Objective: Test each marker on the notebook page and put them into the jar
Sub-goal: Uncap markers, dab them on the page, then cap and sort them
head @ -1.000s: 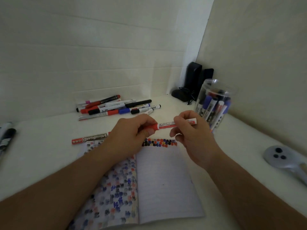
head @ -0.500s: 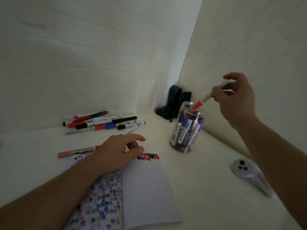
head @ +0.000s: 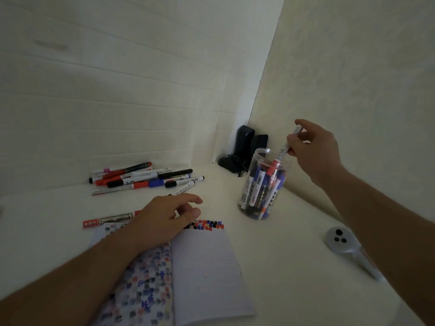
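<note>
Your right hand point(head: 313, 149) pinches a red-capped marker point(head: 281, 154) by its upper barrel, thumb and fingers closed on it, and holds it tilted with the red cap down inside the mouth of the clear jar point(head: 262, 184). The jar stands upright on the white bench point(head: 282, 267), near the corner of the two walls, already crowded with blue, red and black markers. Your left hand point(head: 164, 222) rests open and empty at the top of the open notebook point(head: 202, 271), fingers loosely spread, covering the spine. A row of red, blue and black test marks point(head: 207, 225) runs along the top edge of the right-hand page, just beside your thumb; the left-hand page is filled with such marks. A red box labelled "WhiteBoard" point(head: 108, 221) lies behind the notebook, partly under your left hand. Farther back, near the wall, a loose pile of markers point(head: 143, 178) lies on the bench. Two dark speakers point(head: 247, 147) stand in the corner behind the jar. A grey device with three dark dots point(head: 341, 243) lies at the right.
</note>
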{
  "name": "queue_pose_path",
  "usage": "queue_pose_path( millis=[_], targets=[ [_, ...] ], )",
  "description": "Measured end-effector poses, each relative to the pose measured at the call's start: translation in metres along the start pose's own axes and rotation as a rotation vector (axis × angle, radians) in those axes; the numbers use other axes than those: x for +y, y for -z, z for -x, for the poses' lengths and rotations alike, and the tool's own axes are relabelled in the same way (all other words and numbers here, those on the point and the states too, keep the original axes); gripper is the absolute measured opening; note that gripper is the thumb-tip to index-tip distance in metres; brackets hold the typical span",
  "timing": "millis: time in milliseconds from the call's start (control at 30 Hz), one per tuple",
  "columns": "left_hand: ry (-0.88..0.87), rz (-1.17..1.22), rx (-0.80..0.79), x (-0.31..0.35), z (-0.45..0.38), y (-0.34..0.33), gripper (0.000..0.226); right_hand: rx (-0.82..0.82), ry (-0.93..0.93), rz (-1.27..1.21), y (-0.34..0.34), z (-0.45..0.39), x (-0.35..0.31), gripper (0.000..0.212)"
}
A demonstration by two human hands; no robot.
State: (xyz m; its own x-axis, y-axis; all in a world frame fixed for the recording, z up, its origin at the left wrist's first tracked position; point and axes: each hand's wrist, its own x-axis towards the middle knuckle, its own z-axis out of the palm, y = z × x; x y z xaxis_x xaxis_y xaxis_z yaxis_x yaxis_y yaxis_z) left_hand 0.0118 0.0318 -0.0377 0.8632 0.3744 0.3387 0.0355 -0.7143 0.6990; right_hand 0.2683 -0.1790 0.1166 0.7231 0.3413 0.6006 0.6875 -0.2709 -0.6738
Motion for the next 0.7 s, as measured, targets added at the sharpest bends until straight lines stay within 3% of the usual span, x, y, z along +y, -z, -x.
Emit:
queue_pose_path(
  millis=[200, 267, 400, 467, 700],
  targets=[
    [0.000, -0.012, -0.002, 0.002, -0.001, -0.001, 0.026, -0.225, 0.136, 0.268, -0.015, 0.024, 0.010, 0.034],
    [0.002, -0.012, -0.002, 0.001, -0.001, -0.001, 0.026, -0.193, 0.215, 0.365, -0.019, 0.033, 0.017, 0.024],
    [0.004, -0.015, -0.010, -0.002, -0.002, -0.001, 0.028, -0.077, 0.378, 0.575, -0.031, 0.040, 0.035, 0.045],
    [0.002, -0.015, -0.007, -0.003, -0.002, -0.001, 0.030, -0.044, 0.406, 0.585, -0.035, 0.041, 0.039, 0.045],
    [0.002, -0.024, -0.005, -0.003, -0.001, -0.001, 0.029, -0.126, 0.399, 0.661, -0.037, 0.037, 0.030, 0.044]
  ],
)
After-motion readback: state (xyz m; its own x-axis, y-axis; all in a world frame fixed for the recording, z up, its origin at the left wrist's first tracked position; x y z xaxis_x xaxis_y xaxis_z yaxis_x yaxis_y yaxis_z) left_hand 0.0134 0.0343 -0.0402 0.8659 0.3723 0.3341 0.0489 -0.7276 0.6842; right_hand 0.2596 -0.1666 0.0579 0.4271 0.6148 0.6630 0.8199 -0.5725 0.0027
